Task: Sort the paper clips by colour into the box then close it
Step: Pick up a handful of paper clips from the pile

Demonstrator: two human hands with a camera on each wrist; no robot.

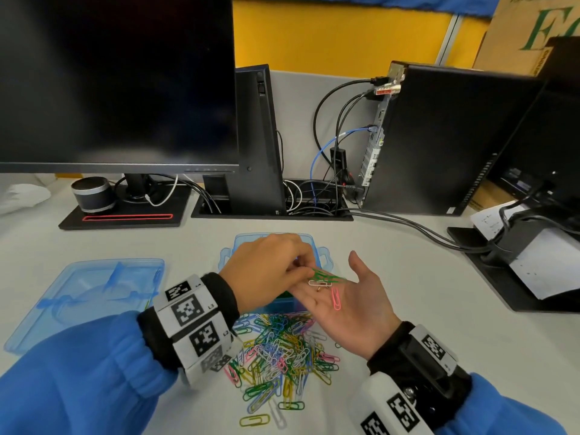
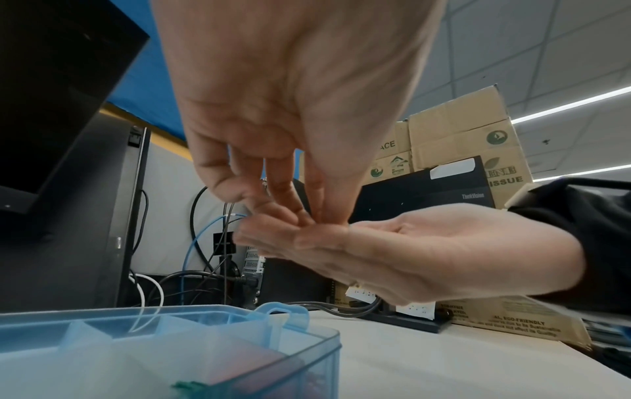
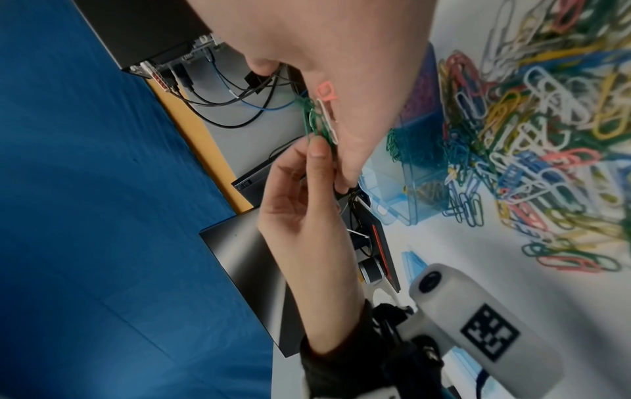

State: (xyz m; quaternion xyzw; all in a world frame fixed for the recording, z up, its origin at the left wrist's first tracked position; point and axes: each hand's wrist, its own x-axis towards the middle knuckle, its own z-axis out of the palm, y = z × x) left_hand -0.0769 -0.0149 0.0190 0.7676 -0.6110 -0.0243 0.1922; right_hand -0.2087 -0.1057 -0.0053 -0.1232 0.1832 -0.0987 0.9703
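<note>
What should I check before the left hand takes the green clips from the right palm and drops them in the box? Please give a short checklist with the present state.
1. Right hand open and flat, palm up: ok.
2. Left hand fingers pinch only the green clips: cannot tell; a white clip lies against them.
3. Pink clip lies apart from the green ones on the palm: ok.
4. Box is open, its lid lying off to the left: ok.
5. A compartment with green clips already exists: ok, seen in the right wrist view.
6. Pile of clips on the desk sorted: not ok, many remain.
</note>
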